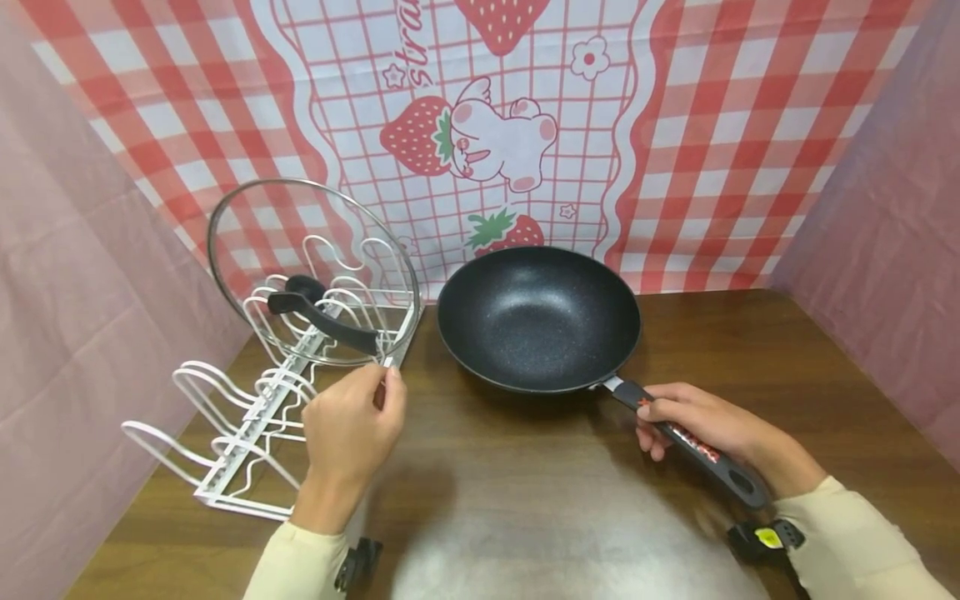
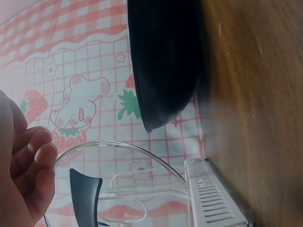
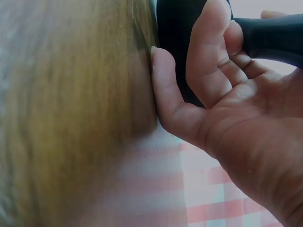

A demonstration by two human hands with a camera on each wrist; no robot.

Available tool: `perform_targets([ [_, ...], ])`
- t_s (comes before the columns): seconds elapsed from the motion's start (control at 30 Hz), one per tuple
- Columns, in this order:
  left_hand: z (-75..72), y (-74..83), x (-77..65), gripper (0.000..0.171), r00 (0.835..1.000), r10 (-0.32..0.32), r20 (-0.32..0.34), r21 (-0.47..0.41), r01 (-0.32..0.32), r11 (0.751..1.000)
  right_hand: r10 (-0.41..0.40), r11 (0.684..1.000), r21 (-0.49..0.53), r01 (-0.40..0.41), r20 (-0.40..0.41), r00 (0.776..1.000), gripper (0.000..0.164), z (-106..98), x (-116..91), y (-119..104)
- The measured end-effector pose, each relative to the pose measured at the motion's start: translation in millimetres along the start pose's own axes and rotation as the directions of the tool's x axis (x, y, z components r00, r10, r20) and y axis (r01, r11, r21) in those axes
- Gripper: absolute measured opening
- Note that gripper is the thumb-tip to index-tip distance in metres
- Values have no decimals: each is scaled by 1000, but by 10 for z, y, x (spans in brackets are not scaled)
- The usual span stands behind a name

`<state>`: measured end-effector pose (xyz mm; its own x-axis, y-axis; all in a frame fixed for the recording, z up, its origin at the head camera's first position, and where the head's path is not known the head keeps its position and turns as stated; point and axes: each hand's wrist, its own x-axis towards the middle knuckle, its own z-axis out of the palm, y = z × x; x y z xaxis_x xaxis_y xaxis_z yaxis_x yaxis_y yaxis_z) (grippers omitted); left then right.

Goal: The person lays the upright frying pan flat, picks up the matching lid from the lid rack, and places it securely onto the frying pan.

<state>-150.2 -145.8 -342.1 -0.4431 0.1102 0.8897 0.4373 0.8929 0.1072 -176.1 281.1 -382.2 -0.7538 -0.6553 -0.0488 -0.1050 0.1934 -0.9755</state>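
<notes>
A black wok (image 1: 540, 321) sits level at the back middle of the table; whether its base touches the wood I cannot tell. My right hand (image 1: 701, 421) grips its dark handle (image 1: 738, 483) with the thumb on top, its curled fingers also showing in the right wrist view. To the left, a glass lid (image 1: 251, 225) with a black handle (image 1: 337, 327) leans upright in a white wire rack (image 1: 217, 479). In front of the lid's lower rim is my left hand (image 1: 352, 429), fingers loosely curled; the left wrist view shows nothing in them.
The brown wooden table (image 1: 510, 517) runs under everything. A red checked cloth (image 1: 712, 150) with strawberry prints hangs behind, close to the wok. Pink cloth walls (image 1: 885, 208) close off both sides. Several white loops stick up from the rack on the left.
</notes>
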Motion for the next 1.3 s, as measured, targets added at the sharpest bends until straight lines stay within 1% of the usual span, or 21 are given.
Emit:
perform_targets([
  [0.17,67,-19,19,35,1000,-12,-10,-4,12,1000,0,1000,14,0,8,1000,24,-3,12,-5],
  [0.23,92,-19,33,34,1000,-21,-23,-4,21,1000,-2,1000,19,2,13,1000,24,-8,16,-3],
  [0.3,110,-16,50,34,999,-35,-21,0,35,999,-7,1000,18,6,16,1000,24,-14,15,-1],
  [0.4,143,-9,71,33,997,-74,-14,-16,74,997,-14,1000,16,14,24,1000,24,-22,8,5],
  [0.5,168,-4,87,33,993,-118,10,-29,118,993,-18,1000,22,17,31,999,24,-24,1,9],
  [0.63,196,-5,101,32,980,-193,40,-40,194,980,-27,999,35,26,37,999,23,-16,1,10],
  [0.77,221,-25,110,28,962,-264,66,-43,267,963,-45,998,44,43,47,998,23,-8,3,6],
  [0.87,239,-45,127,27,953,-293,71,-36,296,954,-53,998,44,51,53,997,23,-9,5,5],
  [1.03,275,-48,186,35,936,-342,83,-27,345,938,-58,998,32,56,48,997,24,-21,3,6],
  [1.13,297,-42,213,37,924,-370,93,-32,375,927,-60,998,28,58,49,997,24,-23,1,5],
  [1.3,328,-44,238,32,908,-412,77,-42,415,909,-56,998,20,55,49,997,24,-17,5,-9],
])
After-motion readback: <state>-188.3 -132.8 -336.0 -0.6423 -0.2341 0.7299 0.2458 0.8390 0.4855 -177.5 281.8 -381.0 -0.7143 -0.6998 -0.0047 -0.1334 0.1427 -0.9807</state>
